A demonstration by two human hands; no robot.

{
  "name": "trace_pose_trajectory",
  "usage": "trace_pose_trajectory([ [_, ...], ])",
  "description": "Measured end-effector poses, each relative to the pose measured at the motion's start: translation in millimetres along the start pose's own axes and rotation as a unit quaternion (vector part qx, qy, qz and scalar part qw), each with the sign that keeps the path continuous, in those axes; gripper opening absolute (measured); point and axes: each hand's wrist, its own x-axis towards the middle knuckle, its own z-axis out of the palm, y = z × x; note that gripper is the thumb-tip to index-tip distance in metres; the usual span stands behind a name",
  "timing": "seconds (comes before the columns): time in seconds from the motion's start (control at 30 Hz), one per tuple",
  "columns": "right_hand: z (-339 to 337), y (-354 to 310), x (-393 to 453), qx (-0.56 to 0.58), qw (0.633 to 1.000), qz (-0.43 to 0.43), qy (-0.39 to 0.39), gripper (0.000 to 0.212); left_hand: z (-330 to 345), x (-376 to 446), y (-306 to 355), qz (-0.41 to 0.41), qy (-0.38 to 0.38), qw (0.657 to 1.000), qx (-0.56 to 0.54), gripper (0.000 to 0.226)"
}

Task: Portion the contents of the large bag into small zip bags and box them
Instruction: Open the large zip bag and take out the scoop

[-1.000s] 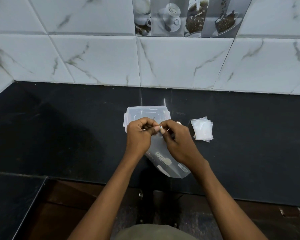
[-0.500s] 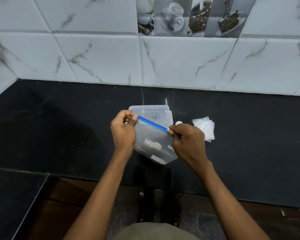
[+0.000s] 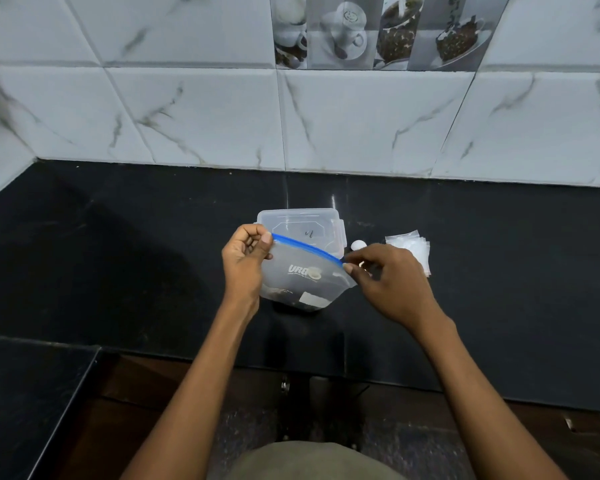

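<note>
Both bare forearms reach forward, converging slightly. The left hand (image 3: 245,263) is raised with fingers curled, thumb pressed against forefinger in a pinch grip. The right hand (image 3: 392,277) sits lower and to the right, knuckles up, thumb and fingertips pinched together.

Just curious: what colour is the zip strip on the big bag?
Blue zip strip, clearest in the head view.

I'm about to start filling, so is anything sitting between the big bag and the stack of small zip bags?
Only a small white round object on the counter between the large zip bag and the small zip bags; the right hand also lies there.
</note>
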Motion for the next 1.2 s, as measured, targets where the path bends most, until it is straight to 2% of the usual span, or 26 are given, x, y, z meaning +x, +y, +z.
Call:
trace_pose_trajectory([
  [0.1,7,-10,9,0.022,0.999,-0.024,-0.002,0.013,6,-4,0,0.008,-0.029,1.0,0.002,0.008],
  [0.23,18,-14,16,0.068,0.998,-0.003,-0.006,0.011,7,-7,0,0.006,-0.039,0.999,-0.009,0.008],
  [0.37,23,-13,15,0.065,0.998,-0.001,0.004,0.011,6,-11,5,-0.001,-0.055,0.998,-0.001,0.009],
  [0.5,22,-17,13,0.043,0.998,-0.038,0.031,0.011,6,-14,6,0.0,-0.058,0.997,0.054,0.01],
  [0.6,23,-19,14,0.052,0.996,-0.046,0.047,0.011,11,-16,3,0.008,-0.005,0.997,0.072,0.019],
  [0.7,25,-20,14,0.079,0.994,-0.022,0.072,0.012,19,-25,3,-0.009,0.12,0.987,0.103,0.029],
  [0.73,26,-21,13,0.089,0.993,-0.013,0.073,0.011,22,-29,5,-0.03,0.115,0.988,0.094,0.025],
  [0.87,30,-23,13,0.136,0.99,0.021,0.037,0.008,37,-42,11,-0.128,-0.02,0.99,0.047,0.025],
  [1.1,25,-15,13,0.259,0.96,0.095,-0.054,0.005,44,-50,17,-0.179,-0.038,0.983,0.008,0.013],
  [1.2,25,-14,11,0.278,0.951,0.123,-0.059,0.008,45,-53,18,-0.176,-0.046,0.983,0.011,0.014],
])
